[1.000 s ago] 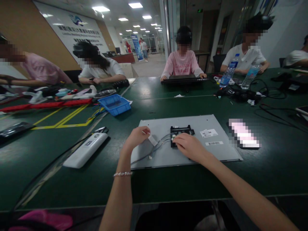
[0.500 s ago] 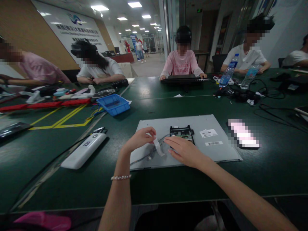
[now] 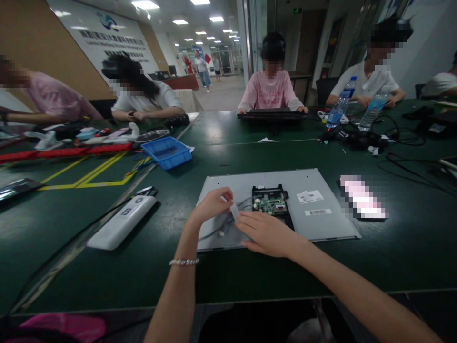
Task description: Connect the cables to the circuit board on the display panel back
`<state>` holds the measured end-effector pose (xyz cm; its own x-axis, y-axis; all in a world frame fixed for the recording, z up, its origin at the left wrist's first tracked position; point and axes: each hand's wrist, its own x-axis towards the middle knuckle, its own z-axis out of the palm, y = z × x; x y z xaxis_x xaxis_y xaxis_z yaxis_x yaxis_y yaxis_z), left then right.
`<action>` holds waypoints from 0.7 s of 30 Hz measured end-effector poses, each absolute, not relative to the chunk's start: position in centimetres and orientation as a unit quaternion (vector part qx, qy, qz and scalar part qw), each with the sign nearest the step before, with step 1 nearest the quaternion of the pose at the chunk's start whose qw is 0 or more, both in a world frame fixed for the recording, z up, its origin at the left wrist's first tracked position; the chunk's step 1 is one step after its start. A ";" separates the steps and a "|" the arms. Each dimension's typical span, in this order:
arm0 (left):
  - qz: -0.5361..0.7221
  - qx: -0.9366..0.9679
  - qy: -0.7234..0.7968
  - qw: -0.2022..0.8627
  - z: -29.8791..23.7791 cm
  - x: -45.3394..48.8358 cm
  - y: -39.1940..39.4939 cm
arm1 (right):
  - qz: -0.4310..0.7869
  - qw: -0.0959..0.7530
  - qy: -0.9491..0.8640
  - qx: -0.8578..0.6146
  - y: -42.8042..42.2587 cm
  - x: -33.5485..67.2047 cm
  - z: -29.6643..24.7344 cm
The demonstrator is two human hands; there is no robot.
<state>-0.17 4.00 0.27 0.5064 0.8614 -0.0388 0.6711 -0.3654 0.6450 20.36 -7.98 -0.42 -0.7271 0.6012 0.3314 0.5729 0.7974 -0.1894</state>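
A flat grey metal-backed display panel (image 3: 243, 183) lies on the table in front of me, with a black frame and a green circuit board (image 3: 268, 206) on its back. My left hand (image 3: 216, 204), above the panel's left part, pinches the upper end of a whitish translucent strip of tape (image 3: 234, 211). Against the strip's lower end are the fingertips of my right hand (image 3: 266, 233). Its fingers are stretched out, with the thumb apart, and they hide that end. Thin grey cables (image 3: 214, 233) run beneath my hands beside the board.
Left of the panel lies a white power bank (image 3: 123, 223) with a black cable. A phone (image 3: 362, 197) is on the right. Farther off are a blue bin (image 3: 167, 153), water bottles (image 3: 341, 102) and black cables (image 3: 398, 138). Several people sit around the green table (image 3: 228, 274).
My right hand has moved left and slightly down, onto the strip's lower end, uncovering more of the circuit board. My left hand keeps its pinch on the tape.
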 end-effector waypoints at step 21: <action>0.055 0.876 0.397 0.268 1.4 0.6 2.8 | 0.060 0.183 -0.935 -0.297 -8.0 20.0 -1.0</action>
<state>0.57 2.83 1.38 0.6783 0.7255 -0.1162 0.6666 -0.5411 0.5127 19.95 -7.98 -0.98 -0.7562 0.5776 0.3075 0.5336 0.8163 -0.2211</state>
